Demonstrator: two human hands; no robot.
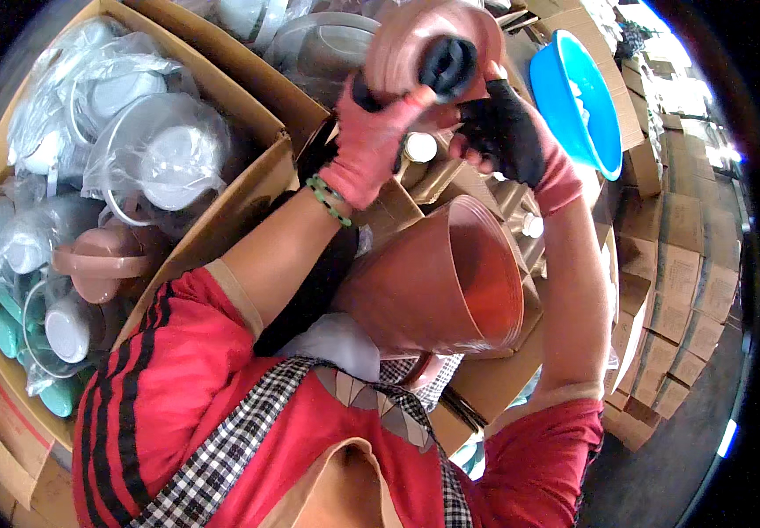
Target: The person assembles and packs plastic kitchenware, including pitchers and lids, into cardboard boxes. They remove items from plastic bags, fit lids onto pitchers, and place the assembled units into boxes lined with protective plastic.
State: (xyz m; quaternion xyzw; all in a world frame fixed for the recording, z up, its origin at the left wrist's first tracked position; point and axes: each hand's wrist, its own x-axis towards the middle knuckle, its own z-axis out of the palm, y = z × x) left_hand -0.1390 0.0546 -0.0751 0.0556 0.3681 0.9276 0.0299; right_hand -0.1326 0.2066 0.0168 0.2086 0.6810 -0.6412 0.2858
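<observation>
Both hands hold up a round reddish-brown plastic lid-like piece (389, 57) with a black knob or ring (448, 69) at its middle. My left hand (371, 141), in a pink fingerless glove, grips it from the left, its thumb against the black part. My right hand (505, 132), gloved in black and pink, is closed at its right edge, a finger on the rim. Below them, a tapered reddish-brown tub (406, 273) lies tilted against my lap, its wide mouth facing right.
To the left stands a cardboard box (261, 172) of plastic-wrapped clear, brown and green containers. A blue basin (613, 132) sits at the far right. Bottles with white caps (419, 148) stand between my arms. Stacked cartons (675, 273) line the right side.
</observation>
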